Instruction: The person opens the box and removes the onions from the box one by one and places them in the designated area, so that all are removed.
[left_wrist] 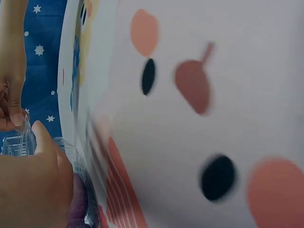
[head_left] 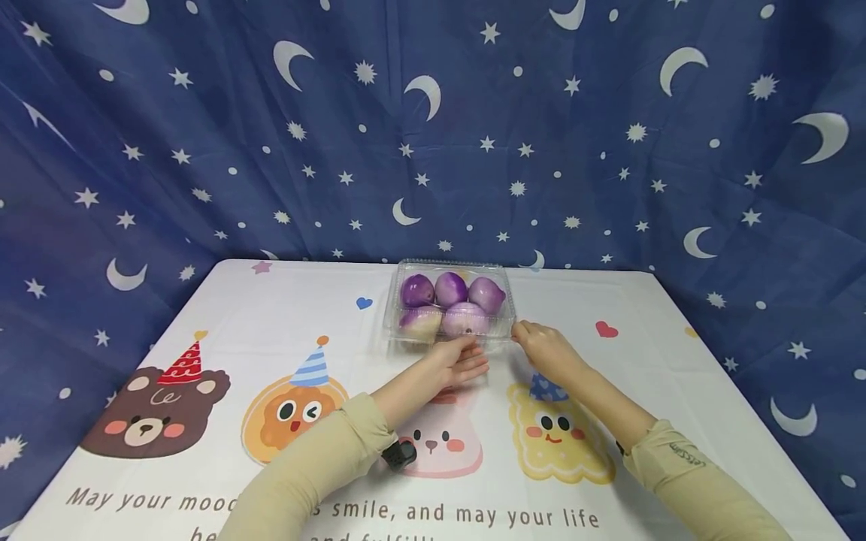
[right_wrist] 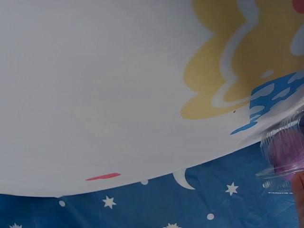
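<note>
A clear plastic clamshell box (head_left: 392, 319) sits at the far middle of the table, its lid over several purple onions (head_left: 450, 288). One onion in the front row (head_left: 421, 321) shows a pale side. At the box's near right corner, my right hand (head_left: 546, 349) pinches the plastic edge between thumb and fingers; the left wrist view shows this pinch close up. My left hand (head_left: 455, 362) is at the front edge of the box, fingers extended to the right and thumb side toward the plastic. In the right wrist view only a fingertip (right_wrist: 299, 194) shows beside the box.
The white tablecloth (head_left: 325, 293) carries printed cartoon faces, hearts and lettering. Behind the table hangs a dark blue curtain (head_left: 473, 203) with moons and stars, close to the back of the box. A black strap piece (head_left: 399, 454) is at my left wrist.
</note>
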`<state>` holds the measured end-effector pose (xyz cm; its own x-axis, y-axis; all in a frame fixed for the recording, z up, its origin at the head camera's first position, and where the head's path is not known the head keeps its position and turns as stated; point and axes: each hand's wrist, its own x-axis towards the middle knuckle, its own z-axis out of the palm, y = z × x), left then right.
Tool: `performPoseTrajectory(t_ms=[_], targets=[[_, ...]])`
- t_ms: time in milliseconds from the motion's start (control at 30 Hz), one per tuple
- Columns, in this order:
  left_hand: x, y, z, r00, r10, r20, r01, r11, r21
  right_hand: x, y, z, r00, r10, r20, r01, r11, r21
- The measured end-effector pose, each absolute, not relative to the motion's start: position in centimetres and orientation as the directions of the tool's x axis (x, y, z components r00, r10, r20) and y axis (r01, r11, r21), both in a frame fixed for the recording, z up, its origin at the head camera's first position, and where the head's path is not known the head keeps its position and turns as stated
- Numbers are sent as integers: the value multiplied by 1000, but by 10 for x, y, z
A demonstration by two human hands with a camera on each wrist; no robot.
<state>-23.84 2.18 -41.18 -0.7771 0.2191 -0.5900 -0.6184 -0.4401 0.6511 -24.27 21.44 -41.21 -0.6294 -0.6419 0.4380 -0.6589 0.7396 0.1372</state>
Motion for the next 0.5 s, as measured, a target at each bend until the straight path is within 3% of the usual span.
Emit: performPoseTrajectory(t_ms=[367, 500], targets=[[-248, 37, -415, -753, 282, -595, -654, -425, 626, -243, 210, -413, -588, -659, 469, -664, 724, 184], [-250, 35, -418, -757, 268, -596, -651, -397, 647, -244, 204, -413, -538, -697, 473, -654, 700, 287]])
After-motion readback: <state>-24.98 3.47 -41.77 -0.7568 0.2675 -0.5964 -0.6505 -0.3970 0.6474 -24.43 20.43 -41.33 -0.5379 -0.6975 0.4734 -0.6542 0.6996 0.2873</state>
